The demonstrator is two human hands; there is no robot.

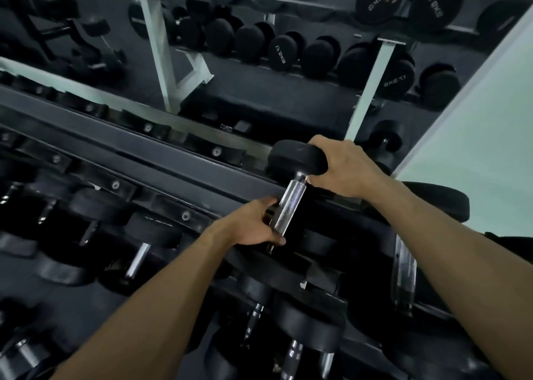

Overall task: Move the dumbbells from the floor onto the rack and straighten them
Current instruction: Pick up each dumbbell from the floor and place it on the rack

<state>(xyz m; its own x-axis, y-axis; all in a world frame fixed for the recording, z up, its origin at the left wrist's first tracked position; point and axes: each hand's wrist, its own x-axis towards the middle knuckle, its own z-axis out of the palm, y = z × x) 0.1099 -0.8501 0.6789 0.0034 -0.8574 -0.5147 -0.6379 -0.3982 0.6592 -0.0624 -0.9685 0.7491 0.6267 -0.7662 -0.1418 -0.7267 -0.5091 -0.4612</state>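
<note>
Weight is the thing to mind: the dumbbell [291, 195] you are handling sits at the centre right of the frame, on the top tier of the rack [161, 152], and it is solid metal with rubber-coated heads, so judge it heavy, rigid and in no way fragile. Your left hand [253, 227] grips the near end of the knurled chrome handle, fingers curled round it; the knurling should give you a sure hold there. Your right hand [343, 167] wraps over the far head, fingers across its top and thumb under its near face. That rubber looks smooth and rounded, so expect less purchase there than on the handle. The near head is mostly hidden beneath your left hand. To straighten it, steer from the handle and use the head only to nudge. Keep fingers out from between the heads and the rack's saddles, since a heavy piece settling could pinch.
</note>
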